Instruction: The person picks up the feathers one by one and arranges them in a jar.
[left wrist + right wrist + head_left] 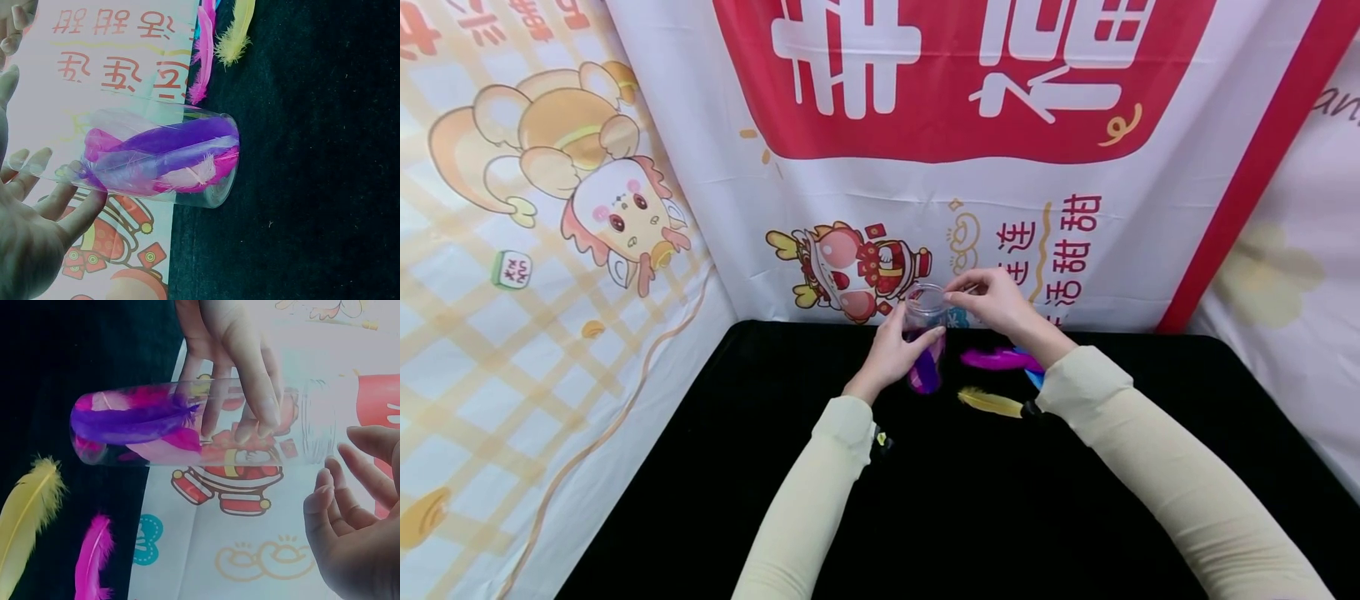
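A clear jar [317,419] without a lid stands upright near the back of the table. Inside its lower part lie a purple feather [137,426] and several pink and pale ones. My left hand [895,354] grips the jar around its upper half, thumb on one side and fingers on the other. At the jar's mouth is my right hand [992,302], with its fingers loosely bent beside the rim and nothing visible between them. To the right of the jar, a magenta feather [996,359], a blue feather [1036,379] and a yellow feather [991,402] lie on the table.
A black cloth covers the table [955,517]. Directly behind its back edge hangs a white and red printed cloth [700,100], and another printed cloth [550,333] borders the left side. My right sleeve [1086,392] partly covers the loose feathers in the head view.
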Available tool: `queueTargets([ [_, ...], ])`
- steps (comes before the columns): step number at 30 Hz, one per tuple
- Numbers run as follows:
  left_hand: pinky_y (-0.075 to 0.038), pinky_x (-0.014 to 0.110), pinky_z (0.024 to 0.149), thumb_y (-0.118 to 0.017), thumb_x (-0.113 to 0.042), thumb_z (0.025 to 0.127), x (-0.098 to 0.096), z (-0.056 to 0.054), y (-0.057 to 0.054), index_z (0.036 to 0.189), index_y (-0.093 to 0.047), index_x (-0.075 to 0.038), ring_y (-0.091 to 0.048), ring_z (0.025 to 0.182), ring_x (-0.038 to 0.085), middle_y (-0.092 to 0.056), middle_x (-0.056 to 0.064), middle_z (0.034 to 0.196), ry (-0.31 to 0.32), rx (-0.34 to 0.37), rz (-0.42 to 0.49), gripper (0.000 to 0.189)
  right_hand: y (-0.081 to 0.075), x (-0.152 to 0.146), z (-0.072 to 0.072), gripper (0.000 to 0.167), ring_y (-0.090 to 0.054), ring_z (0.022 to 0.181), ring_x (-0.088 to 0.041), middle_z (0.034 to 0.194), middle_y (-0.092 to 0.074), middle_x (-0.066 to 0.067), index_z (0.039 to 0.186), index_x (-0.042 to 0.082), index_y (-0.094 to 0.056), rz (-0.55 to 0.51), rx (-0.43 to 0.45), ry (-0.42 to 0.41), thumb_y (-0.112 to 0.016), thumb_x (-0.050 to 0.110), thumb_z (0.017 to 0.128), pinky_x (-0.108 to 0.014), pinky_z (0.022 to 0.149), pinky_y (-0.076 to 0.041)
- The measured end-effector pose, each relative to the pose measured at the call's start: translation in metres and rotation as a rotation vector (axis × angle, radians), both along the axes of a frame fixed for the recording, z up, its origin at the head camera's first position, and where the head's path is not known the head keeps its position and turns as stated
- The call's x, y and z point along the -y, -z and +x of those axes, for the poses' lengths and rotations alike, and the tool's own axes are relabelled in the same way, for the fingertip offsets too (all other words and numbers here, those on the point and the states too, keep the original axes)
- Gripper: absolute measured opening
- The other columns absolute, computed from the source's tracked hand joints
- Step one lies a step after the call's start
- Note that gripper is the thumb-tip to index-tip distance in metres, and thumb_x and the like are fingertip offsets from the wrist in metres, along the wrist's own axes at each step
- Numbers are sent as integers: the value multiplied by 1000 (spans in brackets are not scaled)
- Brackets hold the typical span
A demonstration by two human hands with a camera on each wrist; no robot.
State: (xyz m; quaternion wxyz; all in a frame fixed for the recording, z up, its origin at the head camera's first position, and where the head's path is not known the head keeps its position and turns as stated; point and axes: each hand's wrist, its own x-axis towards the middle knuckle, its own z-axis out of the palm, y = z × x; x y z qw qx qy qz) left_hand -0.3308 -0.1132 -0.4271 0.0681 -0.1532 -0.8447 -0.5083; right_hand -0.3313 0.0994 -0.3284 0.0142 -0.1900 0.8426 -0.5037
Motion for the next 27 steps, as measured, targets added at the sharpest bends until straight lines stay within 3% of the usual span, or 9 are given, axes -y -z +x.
queueTargets([
  [5,-49,42,105,-70,-58,92,0,-1,0,145,-44,-24,-59,126,19,-54,1,141,-8,3,-2,69,-3,-4,2,25,-55,68,-17,123,-68,-14,114,5,-75,1,15,-16,-71,24,99,-34,64,-50],
  [11,-47,42,108,-71,-56,93,0,-1,1,146,-43,-24,-55,130,18,-53,0,142,-14,-9,-6,68,-1,-8,4,23,-58,74,-17,107,-73,-14,113,5,-76,36,-9,-14,-70,23,99,-31,66,-49],
  [16,-47,41,107,-70,-55,93,0,0,1,147,-43,-23,-56,129,18,-53,1,142,-17,-14,-11,69,3,-15,5,24,-63,84,-17,108,-73,-14,114,3,-74,63,-9,-33,-68,20,100,-32,74,-52],
  [23,-48,42,107,-70,-58,92,-1,-1,1,146,-44,-21,-58,126,20,-54,3,142,-15,-20,-13,70,10,-26,6,30,-63,80,-17,115,-70,-18,120,1,-72,81,25,-60,-68,23,100,-31,64,-54],
  [27,-47,42,108,-70,-57,92,-1,0,1,146,-44,-21,-57,127,20,-54,4,142,-19,-24,-18,70,16,-31,5,29,-65,83,-17,116,-70,-18,119,1,-72,95,26,-62,-70,23,99,-34,68,-56],
])
